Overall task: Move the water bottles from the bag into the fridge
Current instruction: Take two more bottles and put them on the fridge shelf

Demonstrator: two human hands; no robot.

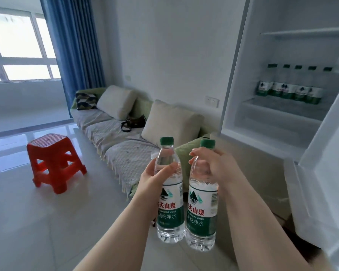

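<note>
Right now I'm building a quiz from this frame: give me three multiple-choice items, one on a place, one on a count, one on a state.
1. Where is the stool?
A. on the sofa
B. on the floor, left of the sofa
C. inside the fridge

2. How many bottles is the person holding?
A. two
B. one
C. four

3. The fridge door is:
A. shut
B. missing
C. open

Answers:
1 B, it stands on the tiles beside the sofa.
2 A, left hand grips the left bottle, right hand the right bottle.
3 C, the shelf bottles show.
</note>
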